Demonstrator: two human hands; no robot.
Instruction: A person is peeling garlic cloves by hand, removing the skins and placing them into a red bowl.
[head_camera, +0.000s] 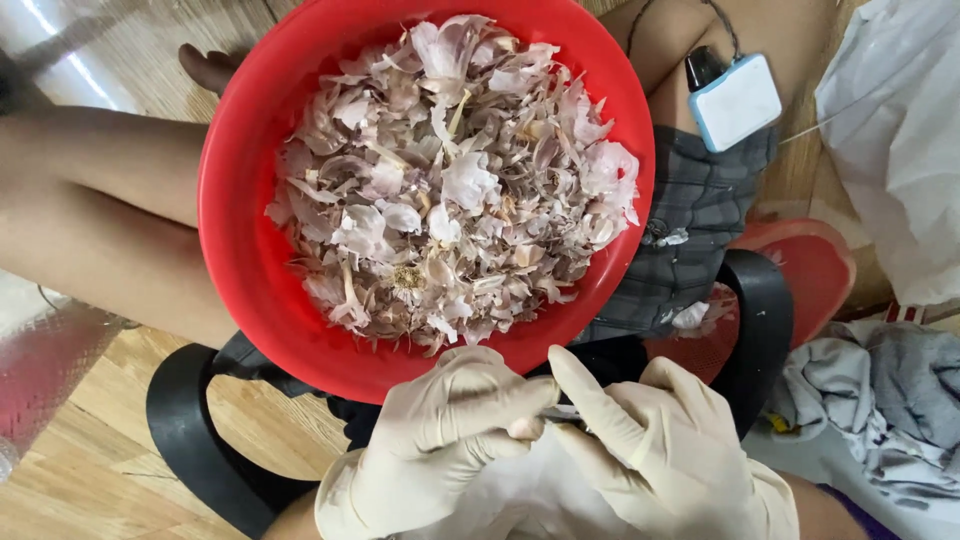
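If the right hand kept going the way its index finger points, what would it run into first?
The right hand points up-left toward the left hand, and the two already touch around a small item between them. Past that, probably the red bowl; depth is unclear.

A red bowl (235, 220) holds pale pink-white garlic skins (455, 180); grey checked shorts (700, 215); cream gloves (560, 450).

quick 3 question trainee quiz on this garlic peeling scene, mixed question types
1. True or false: the red bowl is filled with water.
2. What covers the left hand and right hand?
3. The small white device lies: A) inside the bowl, B) on the person's lap beyond the bowl, C) on the floor.

Key: 1 false, it holds dry garlic skins. 2 pale thin gloves. 3 B.
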